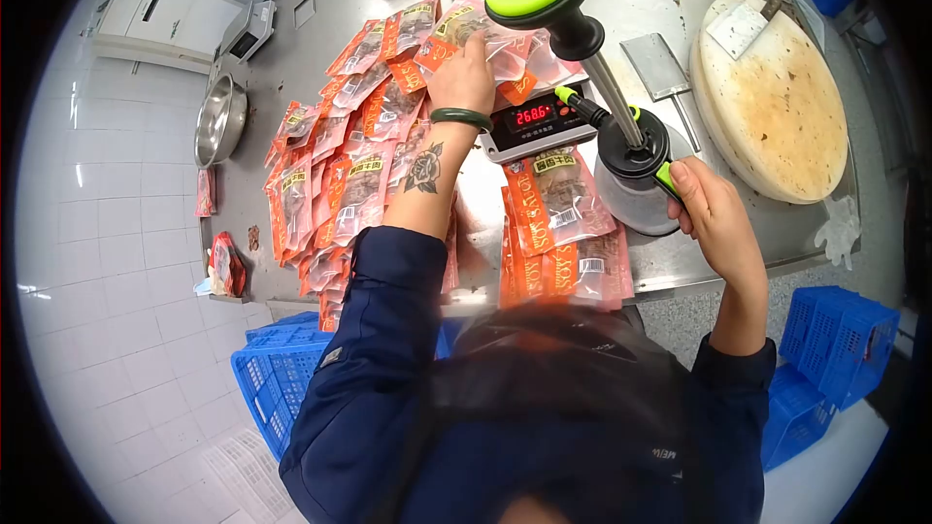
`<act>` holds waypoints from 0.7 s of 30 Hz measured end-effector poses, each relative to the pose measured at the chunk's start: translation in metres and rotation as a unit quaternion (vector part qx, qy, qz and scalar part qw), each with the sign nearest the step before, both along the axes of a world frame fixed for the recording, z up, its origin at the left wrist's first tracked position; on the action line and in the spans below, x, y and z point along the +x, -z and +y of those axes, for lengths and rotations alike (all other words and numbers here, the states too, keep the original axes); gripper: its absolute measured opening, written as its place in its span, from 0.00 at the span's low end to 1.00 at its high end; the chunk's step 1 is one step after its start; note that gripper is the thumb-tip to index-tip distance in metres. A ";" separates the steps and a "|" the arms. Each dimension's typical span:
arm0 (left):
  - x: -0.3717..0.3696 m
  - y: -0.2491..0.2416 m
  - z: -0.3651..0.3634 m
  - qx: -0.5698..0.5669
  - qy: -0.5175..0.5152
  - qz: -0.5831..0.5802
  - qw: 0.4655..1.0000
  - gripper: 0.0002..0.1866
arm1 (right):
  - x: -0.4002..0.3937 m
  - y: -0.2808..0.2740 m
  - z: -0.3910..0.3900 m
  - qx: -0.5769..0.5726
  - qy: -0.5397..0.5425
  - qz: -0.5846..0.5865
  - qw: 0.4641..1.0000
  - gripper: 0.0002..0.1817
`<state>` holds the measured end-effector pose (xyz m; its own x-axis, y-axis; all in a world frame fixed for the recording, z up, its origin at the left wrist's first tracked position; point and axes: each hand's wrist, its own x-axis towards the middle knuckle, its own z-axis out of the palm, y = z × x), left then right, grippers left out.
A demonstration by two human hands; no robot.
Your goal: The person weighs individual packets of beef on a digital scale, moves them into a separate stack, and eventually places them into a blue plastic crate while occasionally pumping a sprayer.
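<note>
Steel table (291,49) strewn with orange packets (364,150), scale (534,121) reading 268.6, white-tiled floor (107,262).

**Steel worktable in a white-tiled room**

A stainless steel table (320,58) fills the middle of the view, its surface reflecting overhead light. To the left, a white tiled wall (107,262) runs down into pale floor tiles (233,485). A white box-shaped appliance (160,19) stands at the far left, with a metal bowl (219,120) near it on the table edge. Blue plastic crates (277,383) sit on the floor near left, and more blue crates (825,359) stand at the right. A round wooden chopping board (777,102) lies far right.
</note>
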<state>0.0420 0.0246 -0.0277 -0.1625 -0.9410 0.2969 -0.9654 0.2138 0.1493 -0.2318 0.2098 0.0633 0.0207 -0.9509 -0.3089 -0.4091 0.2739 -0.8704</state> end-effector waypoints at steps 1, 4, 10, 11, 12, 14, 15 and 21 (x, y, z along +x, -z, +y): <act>-0.001 0.000 0.000 0.005 -0.008 -0.004 1.000 0.17 | 0.000 0.000 -0.001 0.000 0.000 -0.001 1.000 0.22; -0.003 -0.004 0.001 0.021 -0.020 -0.012 0.999 0.18 | 0.000 -0.001 -0.002 0.001 -0.006 0.008 1.000 0.22; -0.008 -0.018 0.010 0.055 -0.021 -0.006 0.998 0.24 | 0.001 -0.001 -0.003 -0.010 -0.025 0.026 0.999 0.22; -0.009 -0.020 0.012 0.039 -0.021 0.018 0.999 0.27 | -0.001 0.000 -0.001 -0.008 -0.013 0.009 1.000 0.23; -0.007 -0.021 0.013 -0.048 0.005 0.054 0.997 0.31 | -0.004 0.001 0.001 -0.005 0.000 -0.008 1.000 0.24; 0.002 -0.026 0.017 -0.109 0.021 0.113 0.987 0.33 | -0.017 0.015 0.009 -0.026 0.019 -0.037 0.999 0.27; 0.007 -0.030 0.018 -0.109 0.020 0.111 0.988 0.33 | -0.025 0.022 0.014 -0.047 0.037 -0.065 0.996 0.29; 0.008 -0.037 0.030 -0.264 0.141 0.150 0.943 0.21 | -0.055 0.049 0.050 -0.067 0.120 -0.131 0.982 0.41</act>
